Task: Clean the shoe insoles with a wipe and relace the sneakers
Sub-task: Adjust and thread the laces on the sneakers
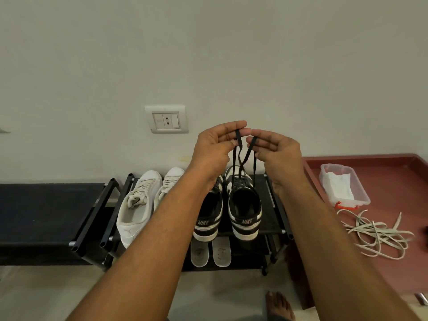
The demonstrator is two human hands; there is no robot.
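A person's two bare arms reach forward over a low black shoe rack (275, 228) against a pale wall. The left hand (214, 149) and right hand (275, 150) are raised side by side, each with fingers pinched closed on one end of a black lace (243, 158). The strands cross once and run down into the eyelets of the right black-and-white sneaker (244, 205), probably being drawn even for tying. Its partner (209, 212) sits just beside it, with a white pair (143, 202) further left. Two pale insoles (210, 252) lie on the shelf below. On the red desk (393, 177) to the right, a clear tub of wipes (342, 187) stands near loose white laces (379, 235).
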